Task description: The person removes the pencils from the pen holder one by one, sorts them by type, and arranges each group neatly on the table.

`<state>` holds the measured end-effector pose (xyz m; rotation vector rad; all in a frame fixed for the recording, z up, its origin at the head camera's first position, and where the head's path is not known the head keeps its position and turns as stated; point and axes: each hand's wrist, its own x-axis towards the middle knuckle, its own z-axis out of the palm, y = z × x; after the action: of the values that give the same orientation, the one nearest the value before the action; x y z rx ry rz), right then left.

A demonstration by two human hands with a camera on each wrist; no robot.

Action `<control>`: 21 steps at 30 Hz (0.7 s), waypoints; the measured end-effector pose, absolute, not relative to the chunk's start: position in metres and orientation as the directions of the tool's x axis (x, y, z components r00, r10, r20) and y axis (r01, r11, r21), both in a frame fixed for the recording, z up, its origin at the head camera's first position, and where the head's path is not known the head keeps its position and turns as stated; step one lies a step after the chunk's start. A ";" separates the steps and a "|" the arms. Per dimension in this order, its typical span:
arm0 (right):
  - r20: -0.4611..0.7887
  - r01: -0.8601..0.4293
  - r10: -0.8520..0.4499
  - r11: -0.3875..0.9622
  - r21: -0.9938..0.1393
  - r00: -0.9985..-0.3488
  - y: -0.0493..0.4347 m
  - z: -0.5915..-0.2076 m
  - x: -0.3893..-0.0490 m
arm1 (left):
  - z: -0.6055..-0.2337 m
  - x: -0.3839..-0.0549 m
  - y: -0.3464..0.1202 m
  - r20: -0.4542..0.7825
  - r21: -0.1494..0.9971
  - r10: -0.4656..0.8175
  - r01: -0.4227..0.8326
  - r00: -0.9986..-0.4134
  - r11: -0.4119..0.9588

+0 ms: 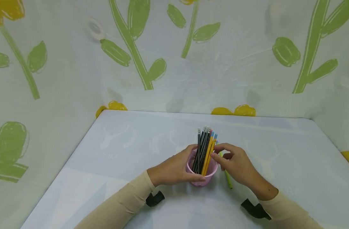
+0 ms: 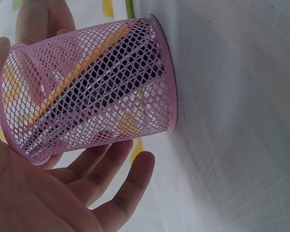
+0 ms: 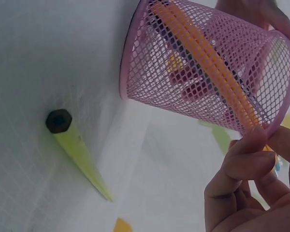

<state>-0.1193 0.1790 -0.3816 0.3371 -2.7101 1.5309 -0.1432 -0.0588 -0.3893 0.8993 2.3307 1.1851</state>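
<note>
A pink mesh pencil cup (image 1: 198,183) stands upright on the table, holding several black pencils (image 1: 202,151) and yellow pencils (image 1: 207,156) with blue ends. My left hand (image 1: 172,167) grips the cup near its rim, thumb at the front and fingers around the far side. At the cup's right edge, my right hand (image 1: 237,162) pinches a yellow pencil between thumb and forefinger; the right wrist view shows this pencil (image 3: 217,72) slanting inside the mesh. A lime-green pencil (image 1: 228,178) lies on the table right of the cup, partly beneath my right hand.
The pale table (image 1: 120,190) has a straight back edge against a curtain (image 1: 234,79) printed with green leaves and yellow flowers, which also hangs at both sides. Black straps (image 1: 155,198) show below the wrists.
</note>
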 end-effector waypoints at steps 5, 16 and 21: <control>0.096 -0.168 -0.168 0.496 -0.852 -0.981 0.182 -0.383 -0.121 | -0.390 -0.144 -0.056 -0.034 0.811 0.694 0.386 -0.719 0.440; 0.093 -0.166 -0.177 0.463 -0.871 -0.980 0.178 -0.388 -0.122 | -0.388 -0.141 -0.059 -0.050 0.809 0.675 0.366 -0.737 0.460; 0.099 -0.173 -0.181 0.452 -0.875 -0.978 0.178 -0.389 -0.123 | -0.387 -0.140 -0.060 -0.054 0.810 0.676 0.363 -0.735 0.460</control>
<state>-0.1225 0.1784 -0.3890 0.3271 -2.6838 1.6168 -0.1404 -0.0597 -0.3866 0.8770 2.3451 1.1698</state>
